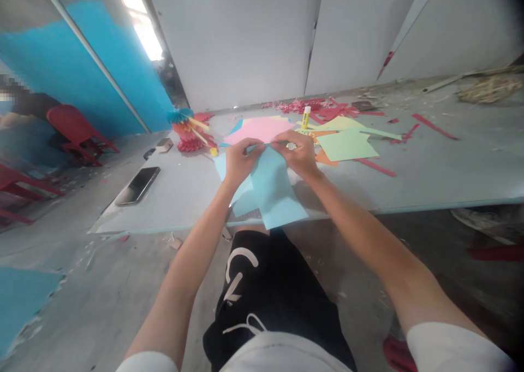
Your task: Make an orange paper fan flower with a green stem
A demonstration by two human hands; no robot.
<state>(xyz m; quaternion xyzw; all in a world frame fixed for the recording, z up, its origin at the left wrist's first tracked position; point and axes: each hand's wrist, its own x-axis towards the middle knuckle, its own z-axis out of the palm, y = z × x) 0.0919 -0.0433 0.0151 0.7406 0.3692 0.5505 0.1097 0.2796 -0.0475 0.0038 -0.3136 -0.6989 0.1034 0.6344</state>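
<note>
A light blue sheet of paper (pixel 275 189) hangs between my hands, over the near edge of the table. My left hand (pixel 242 161) pinches its top edge, thumb and fingers pressed together. Close beside it, my right hand (pixel 298 152) pinches the same edge. More light blue paper (pixel 245 204) lies under and to the left of the held sheet. A pink sheet (pixel 262 129) lies just beyond my fingertips. Green paper (pixel 347 144) rests to the right of my right hand, with a yellow glue stick (pixel 305 118) standing upright behind it.
A phone (pixel 138 186) lies on the table (pixel 180 202) at the left. Behind it are colourful paper bundles (pixel 189 134). Red paper scraps (pixel 434 126) are scattered at the right and back. Red chairs (pixel 77 126) stand at the far left, near a partly visible person.
</note>
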